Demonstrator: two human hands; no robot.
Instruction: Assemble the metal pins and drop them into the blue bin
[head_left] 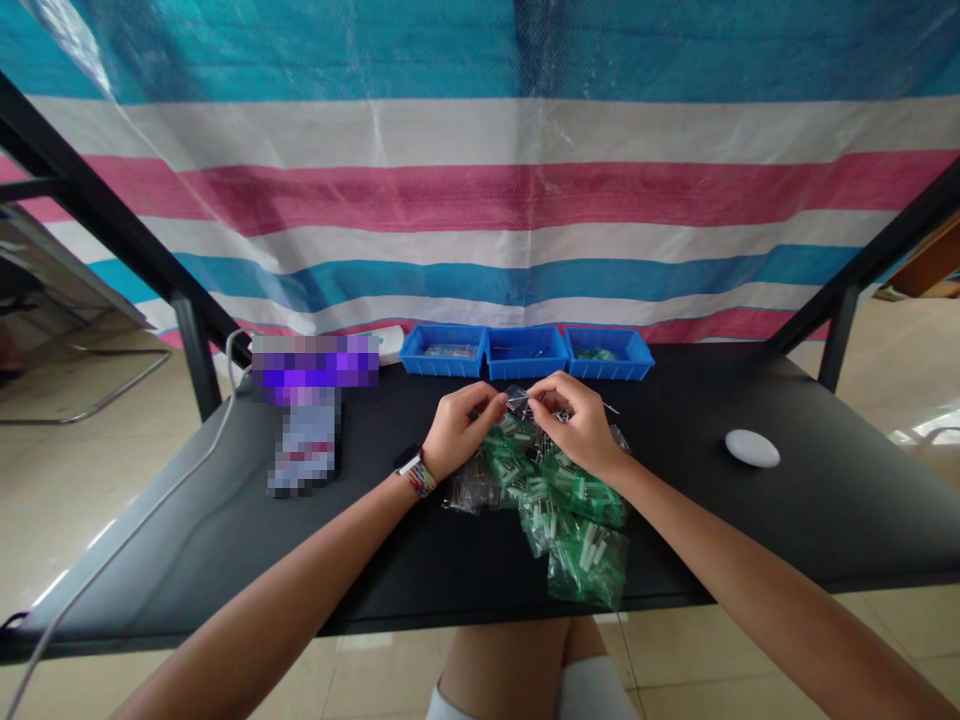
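My left hand (463, 428) and my right hand (576, 425) are close together above a pile, with thumbs and fingertips pinched. Stretched between them is a small clear plastic bag (516, 397), each hand gripping one side. A thin pale line shows across it, too small to name. Beneath my hands lie several green plastic bags (589, 565) holding white stick-like pieces. Clear bags (474, 485) with thin brownish pieces lie below my left hand. Loose thin metal pieces (541, 440) show in the gap between the hands, partly hidden by my right hand.
Three blue trays stand along the back: the left tray (442, 367) and right tray (609, 370) hold small bagged items, the middle tray (526, 368) a few thin bits. A white mouse (752, 449) sits right. A white cable (187, 465) runs down the left side.
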